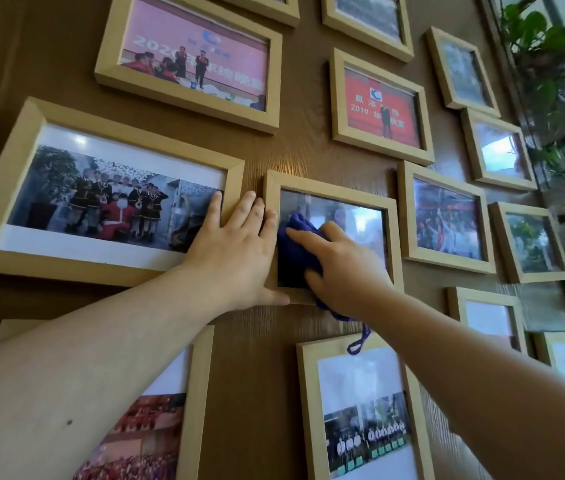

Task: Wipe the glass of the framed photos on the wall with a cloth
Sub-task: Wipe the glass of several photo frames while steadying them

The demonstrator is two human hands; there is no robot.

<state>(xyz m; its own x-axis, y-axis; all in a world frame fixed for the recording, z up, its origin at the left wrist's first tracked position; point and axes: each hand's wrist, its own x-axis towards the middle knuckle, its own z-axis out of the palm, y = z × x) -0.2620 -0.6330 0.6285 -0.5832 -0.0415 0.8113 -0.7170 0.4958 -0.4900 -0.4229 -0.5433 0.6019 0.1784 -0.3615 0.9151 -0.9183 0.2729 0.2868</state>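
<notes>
A small light-wood framed photo (353,194) hangs at the middle of the brown wall. My right hand (341,268) presses a purple cloth (294,251) against the lower left of its glass; the cloth's hanging loop (360,342) dangles below the frame. My left hand (236,251) lies flat with fingers spread, its fingertips on the small frame's left edge and on the right end of a wide framed group photo (107,195). The thumb rests under the small frame's bottom left corner.
Several more light-wood framed photos cover the wood-grain wall (308,150): a pink one (194,60) above, a red one (381,105) upper right, one (445,218) right of the small frame, one (360,410) below. A leafy green plant (558,53) hangs at the right edge.
</notes>
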